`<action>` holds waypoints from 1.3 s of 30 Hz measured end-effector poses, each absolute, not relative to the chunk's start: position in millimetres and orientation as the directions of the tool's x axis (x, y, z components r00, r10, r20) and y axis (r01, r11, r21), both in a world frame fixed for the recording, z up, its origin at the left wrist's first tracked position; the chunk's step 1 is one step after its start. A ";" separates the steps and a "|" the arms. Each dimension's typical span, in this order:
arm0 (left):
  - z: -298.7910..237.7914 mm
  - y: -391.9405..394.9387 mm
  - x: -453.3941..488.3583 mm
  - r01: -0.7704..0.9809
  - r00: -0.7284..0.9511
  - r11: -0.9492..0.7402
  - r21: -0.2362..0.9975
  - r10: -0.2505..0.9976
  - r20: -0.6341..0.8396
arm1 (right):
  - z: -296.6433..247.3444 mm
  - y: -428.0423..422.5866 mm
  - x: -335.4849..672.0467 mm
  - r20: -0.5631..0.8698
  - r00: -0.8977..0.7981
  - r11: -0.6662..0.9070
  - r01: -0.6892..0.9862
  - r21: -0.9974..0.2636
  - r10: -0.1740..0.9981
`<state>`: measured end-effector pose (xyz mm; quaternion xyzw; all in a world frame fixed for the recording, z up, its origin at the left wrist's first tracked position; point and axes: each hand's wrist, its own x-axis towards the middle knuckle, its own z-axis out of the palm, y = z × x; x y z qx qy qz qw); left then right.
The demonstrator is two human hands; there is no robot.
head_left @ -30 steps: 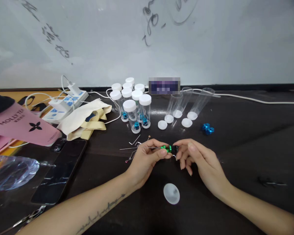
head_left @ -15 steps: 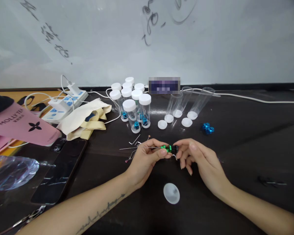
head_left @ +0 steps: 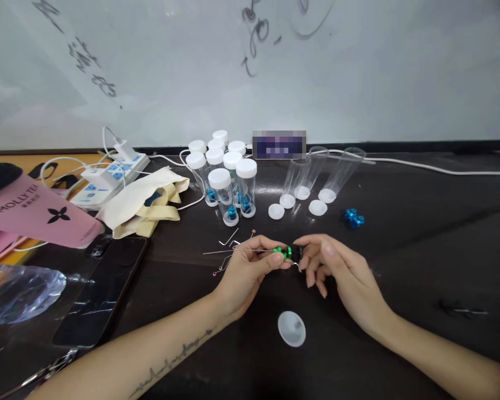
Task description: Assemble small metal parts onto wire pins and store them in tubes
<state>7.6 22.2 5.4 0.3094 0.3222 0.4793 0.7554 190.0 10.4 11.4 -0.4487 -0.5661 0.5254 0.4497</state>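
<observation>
Both hands meet over the dark table point(head_left: 420, 239) and hold one small green and black metal part point(head_left: 288, 253) between them. My left hand point(head_left: 245, 272) pinches its green end, along with a thin wire that sticks out to the left. My right hand point(head_left: 337, 269) pinches the black end with thumb and forefinger, the other fingers curled below. A white cap point(head_left: 292, 329) lies on the table just in front of the hands. Loose bent wires point(head_left: 227, 244) lie left of my left hand.
Behind the hands stand several capped vials with blue parts point(head_left: 229, 183), three open tubes point(head_left: 316, 175) lying with their caps, and blue metal parts point(head_left: 353, 218). At left are a cloth bag point(head_left: 145, 200), a power strip point(head_left: 108, 175), a phone point(head_left: 102, 289), a pink bag point(head_left: 33, 211) and a plastic bag point(head_left: 16, 291).
</observation>
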 end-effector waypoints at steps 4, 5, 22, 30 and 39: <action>6.1 21.5 7.3 -0.525 0.330 0.355 0.774 0.923 -0.199 | 11.1 10.5 190.0 0.032 -0.200 0.041 0.041 -0.998 0.979; 6.1 21.4 7.3 -0.526 0.329 0.355 0.773 0.923 -0.200 | 10.9 10.7 189.8 0.028 -0.205 0.038 0.042 -0.998 0.978; 6.3 21.6 6.8 -0.526 0.327 0.357 0.772 0.923 -0.204 | 12.6 10.6 188.9 0.022 -0.192 0.026 0.018 -0.999 0.981; 7.3 20.6 7.4 -0.523 0.330 0.357 0.774 0.922 -0.203 | 10.1 10.0 190.5 0.034 -0.190 0.036 0.005 -0.999 0.981; 7.5 21.0 7.1 -0.505 0.319 0.363 0.783 0.922 -0.222 | 11.7 10.2 189.7 0.042 -0.199 0.045 0.012 -0.999 0.979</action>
